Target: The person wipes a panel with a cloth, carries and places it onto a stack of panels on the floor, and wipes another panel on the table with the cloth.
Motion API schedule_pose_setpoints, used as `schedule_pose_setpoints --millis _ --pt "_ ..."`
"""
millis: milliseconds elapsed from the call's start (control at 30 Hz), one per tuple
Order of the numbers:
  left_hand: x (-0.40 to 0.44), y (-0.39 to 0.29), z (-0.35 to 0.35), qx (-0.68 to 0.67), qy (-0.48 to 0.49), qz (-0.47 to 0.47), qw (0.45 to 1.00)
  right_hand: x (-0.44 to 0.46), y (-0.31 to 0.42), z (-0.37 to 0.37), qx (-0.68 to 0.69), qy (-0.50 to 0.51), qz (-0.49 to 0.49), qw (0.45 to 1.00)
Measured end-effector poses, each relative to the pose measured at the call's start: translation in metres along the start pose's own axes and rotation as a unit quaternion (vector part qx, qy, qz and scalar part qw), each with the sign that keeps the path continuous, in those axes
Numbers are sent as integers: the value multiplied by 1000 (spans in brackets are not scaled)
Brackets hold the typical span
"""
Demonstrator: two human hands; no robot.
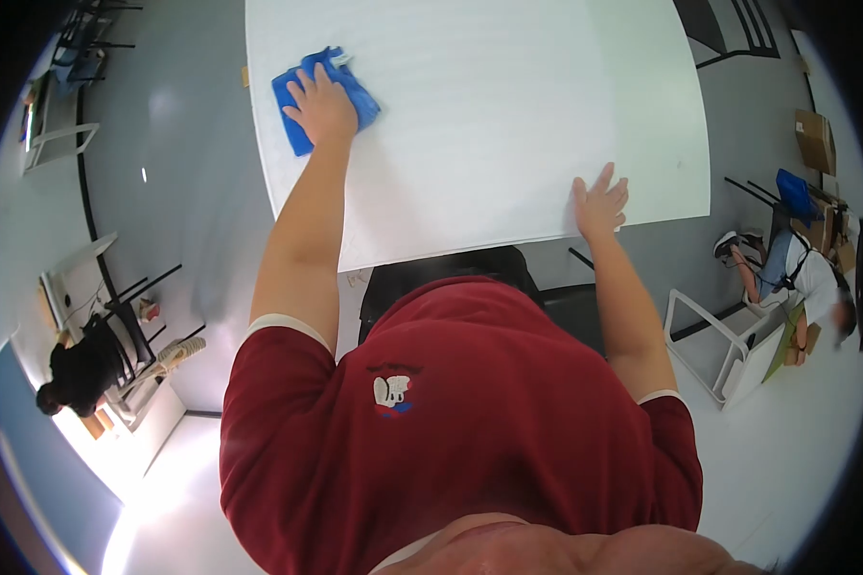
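Observation:
My left hand (325, 107) lies palm down on a crumpled blue cloth (295, 132) near the left edge of the white table (470, 115). Its fingers are spread and press the cloth flat against the tabletop. A small pale tag (340, 60) shows at the cloth's far edge. Toward the table's near right side, my right hand (600, 205) rests on the surface with its fingers apart and nothing in them.
Black chairs (575, 311) stand under the table's near edge, by my body. On the right a person (815, 278) sits beside cardboard boxes (815, 141) and a blue bag (798, 196). Another person (91, 364) in black sits at the left.

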State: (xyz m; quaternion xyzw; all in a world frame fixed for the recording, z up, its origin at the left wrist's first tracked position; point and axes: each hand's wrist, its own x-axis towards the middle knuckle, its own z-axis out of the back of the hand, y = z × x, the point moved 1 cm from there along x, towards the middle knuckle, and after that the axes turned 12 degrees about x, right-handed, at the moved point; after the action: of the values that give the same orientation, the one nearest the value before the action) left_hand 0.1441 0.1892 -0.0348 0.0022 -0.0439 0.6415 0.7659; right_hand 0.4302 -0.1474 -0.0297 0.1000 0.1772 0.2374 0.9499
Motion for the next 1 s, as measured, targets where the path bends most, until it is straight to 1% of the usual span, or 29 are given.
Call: schedule_pose_setpoints --millis 67,133,200,300,400,433,533,567,667,800,833,933,967,1000 --pt "-10 -37 8 5 0 -42 999 -1 2 2 5 6 3 1000" --pt "-25 -80 16 -27 12 -89 996 -2 7 5 9 15 -3 1000" --pt "-52 -108 22 38 12 -184 982 -4 8 7 14 19 -7 1000" --pt "-49 -113 15 44 4 -179 983 -6 6 7 20 16 -3 1000" --pt "-49 -116 13 32 7 -148 988 -2 10 6 35 12 5 999" --pt "-51 -121 14 19 6 -126 992 -3 10 7 40 14 6 999" --pt "-51 -151 16 19 45 -24 999 -4 11 15 50 29 -5 998" --pt "-50 -163 20 24 71 -6 997 -5 13 15 51 38 -10 998" --pt "-50 -192 14 16 61 -12 998 -1 10 15 68 51 -7 996" --pt "-54 -221 11 -24 73 -23 997 -9 3 15 100 62 5 993" --pt "-54 -233 16 -40 95 -43 994 -6 3 18 113 64 9 992" --pt "-66 -266 45 -201 199 -90 955 -2 2 20 133 67 3 989" --pt "-65 -265 46 -318 195 -107 922 -1 1 19 137 67 -4 988" --pt "-65 -265 43 -430 190 -121 874 2 0 19 164 45 20 985"
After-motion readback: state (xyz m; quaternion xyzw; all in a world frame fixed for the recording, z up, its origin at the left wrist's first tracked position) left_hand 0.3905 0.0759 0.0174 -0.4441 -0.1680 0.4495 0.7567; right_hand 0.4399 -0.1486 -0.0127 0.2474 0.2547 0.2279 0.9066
